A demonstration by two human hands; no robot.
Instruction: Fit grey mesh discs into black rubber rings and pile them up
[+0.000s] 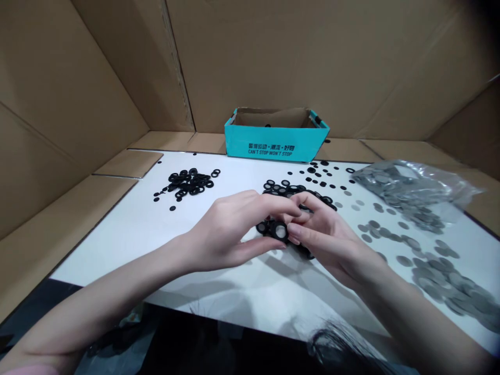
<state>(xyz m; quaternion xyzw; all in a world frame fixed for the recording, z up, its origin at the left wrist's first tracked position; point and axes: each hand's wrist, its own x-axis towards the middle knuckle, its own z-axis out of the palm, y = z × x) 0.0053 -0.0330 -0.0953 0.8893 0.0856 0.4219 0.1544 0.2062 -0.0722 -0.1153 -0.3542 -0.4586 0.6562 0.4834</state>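
Observation:
A black ring with a pale grey disc (280,230) inside it is held up between my two hands, its face turned toward me. My left hand (234,224) reaches in from the left, fingers bent over the ring and thumb along its lower edge. From the right, my right hand (330,232) pinches the ring's right side with thumb and fingers. Behind and below them lies a heap of black rings (270,184), several with grey discs in them. My hands hide much of that heap.
Loose black rings (189,182) lie in a pile at left. Grey discs (445,276) spread across the right side, near a clear plastic bag (394,179) of discs. Small black discs (323,183) are scattered before a turquoise box (269,143). Cardboard walls (312,62) surround the white table (128,234).

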